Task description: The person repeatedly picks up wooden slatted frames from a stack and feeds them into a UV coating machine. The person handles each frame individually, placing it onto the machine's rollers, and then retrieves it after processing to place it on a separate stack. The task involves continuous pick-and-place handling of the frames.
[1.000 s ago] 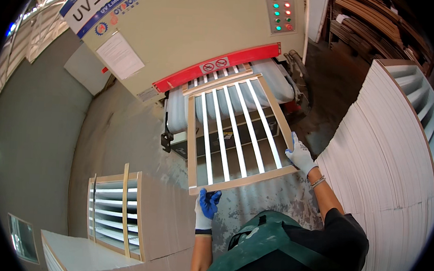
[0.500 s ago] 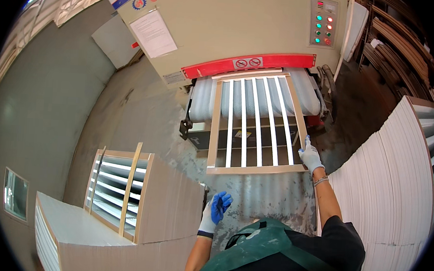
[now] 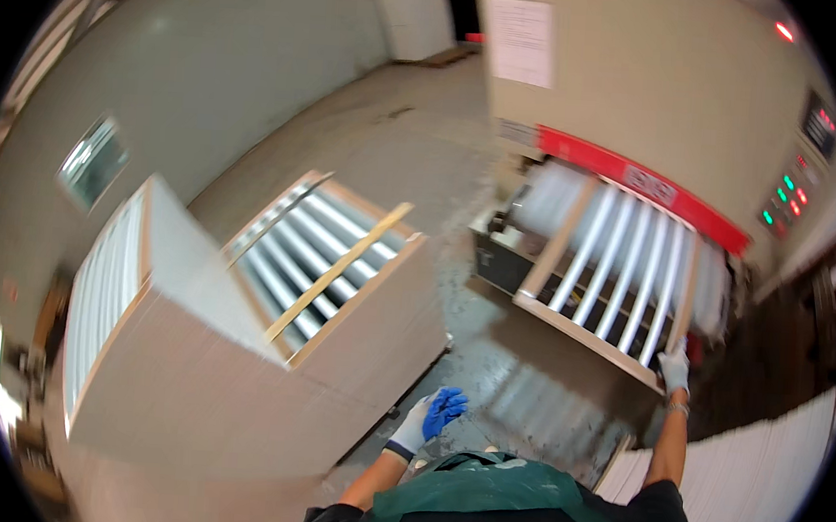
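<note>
A slatted frame with a tan border and white slats lies with its far part on the machine's conveyor, under a red guard bar. Its near end sticks out past the belt. My right hand, in a white glove, holds the frame at its near right corner; the fingertips are partly hidden. My left hand, in a white glove with a blue palm, hangs in front of my body. Its fingers are loosely bent and apart, with nothing in them.
A tall stack of slatted frames stands at the left, with a wooden strip across its top. Another pale stack is at the lower right. The machine's lit control panel is at the right, and a grey wall is behind.
The view has swung left, so the machine and frame sit further right and more of the left stack shows. My right hand stays at the frame's corner; my left hand still holds nothing.
</note>
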`<state>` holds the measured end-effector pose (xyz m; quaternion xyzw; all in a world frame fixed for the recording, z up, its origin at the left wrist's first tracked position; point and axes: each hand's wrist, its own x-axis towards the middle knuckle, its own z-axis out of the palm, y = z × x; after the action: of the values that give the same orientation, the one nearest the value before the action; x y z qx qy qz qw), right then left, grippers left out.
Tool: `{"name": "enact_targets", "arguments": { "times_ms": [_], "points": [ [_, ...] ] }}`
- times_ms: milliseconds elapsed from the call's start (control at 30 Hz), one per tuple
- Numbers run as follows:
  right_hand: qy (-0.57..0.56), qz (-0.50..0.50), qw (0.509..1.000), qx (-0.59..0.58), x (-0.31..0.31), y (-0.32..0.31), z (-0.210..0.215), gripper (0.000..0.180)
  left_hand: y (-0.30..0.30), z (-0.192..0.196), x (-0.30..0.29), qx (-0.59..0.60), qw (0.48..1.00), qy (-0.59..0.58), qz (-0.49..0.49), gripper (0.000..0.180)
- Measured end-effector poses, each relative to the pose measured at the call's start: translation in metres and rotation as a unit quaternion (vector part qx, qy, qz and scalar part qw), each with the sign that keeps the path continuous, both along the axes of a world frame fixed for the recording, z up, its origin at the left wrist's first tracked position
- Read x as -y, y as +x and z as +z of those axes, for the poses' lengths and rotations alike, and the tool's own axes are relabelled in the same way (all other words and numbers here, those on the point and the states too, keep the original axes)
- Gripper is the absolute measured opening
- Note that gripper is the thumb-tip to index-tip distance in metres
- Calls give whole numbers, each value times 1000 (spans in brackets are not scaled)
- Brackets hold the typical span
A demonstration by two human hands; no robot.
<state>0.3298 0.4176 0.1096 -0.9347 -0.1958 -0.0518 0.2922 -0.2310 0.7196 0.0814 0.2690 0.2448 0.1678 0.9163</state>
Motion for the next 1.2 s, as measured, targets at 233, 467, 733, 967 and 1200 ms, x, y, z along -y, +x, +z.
{"name": "enact_targets", "arguments": {
  "times_ms": [233,467,733,967,1200],
  "points": [
    [-167,-49,985,0,-39,42,42,87,-42,10,-17,63,995,11,79,53],
    [201,374,861,-281,-306,-147,224,41,-116,66,-24,44,976,119,175,55],
    [145,682,548,-462,-491,-544,441,58,-183,139,-10,17,945,187,267,53],
    [18,743,649,-162,-563,-701,479,50,-228,168,-5,33,916,198,347,46],
    [59,755,566,-325,-578,-638,463,19,-254,210,-4,28,885,290,363,55]
  ]
}}
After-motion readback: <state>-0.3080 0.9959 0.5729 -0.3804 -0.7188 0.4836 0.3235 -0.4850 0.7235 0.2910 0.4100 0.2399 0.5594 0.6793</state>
